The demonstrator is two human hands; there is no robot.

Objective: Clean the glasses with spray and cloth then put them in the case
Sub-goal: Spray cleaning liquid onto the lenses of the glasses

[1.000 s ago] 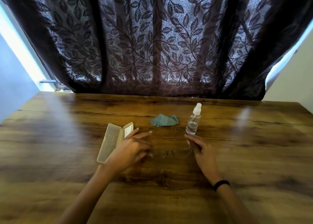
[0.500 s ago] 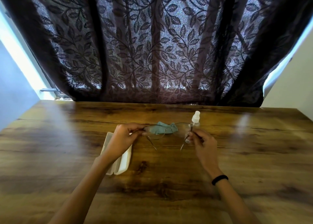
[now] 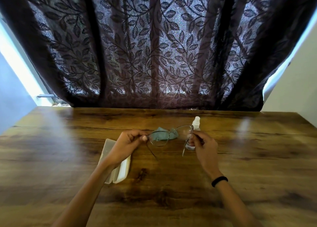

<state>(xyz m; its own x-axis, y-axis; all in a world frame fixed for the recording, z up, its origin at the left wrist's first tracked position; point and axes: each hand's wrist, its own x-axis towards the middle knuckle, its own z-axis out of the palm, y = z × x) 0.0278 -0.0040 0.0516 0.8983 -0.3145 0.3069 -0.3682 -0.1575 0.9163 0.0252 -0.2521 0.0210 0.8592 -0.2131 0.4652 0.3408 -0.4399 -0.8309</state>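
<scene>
Thin-framed glasses (image 3: 169, 135) with clear lenses are held up above the wooden table (image 3: 257, 158), temples unfolded and pointing toward me. My left hand (image 3: 127, 145) pinches the left end of the frame; my right hand (image 3: 203, 145) pinches the right end. Behind the glasses a crumpled teal cloth (image 3: 162, 135) lies on the table. A small clear spray bottle (image 3: 195, 123) with a white cap stands behind my right hand, its lower body partly hidden. The open cream case (image 3: 122, 171) lies under my left wrist, partly covered by it.
A dark leaf-patterned curtain (image 3: 154, 55) hangs along the table's far edge. Pale walls flank it on both sides. A black band (image 3: 219, 181) circles my right wrist.
One second ago the glasses lay on the table between my hands. Both hands took hold of them and raised them; since half a second ago they have hardly moved.
</scene>
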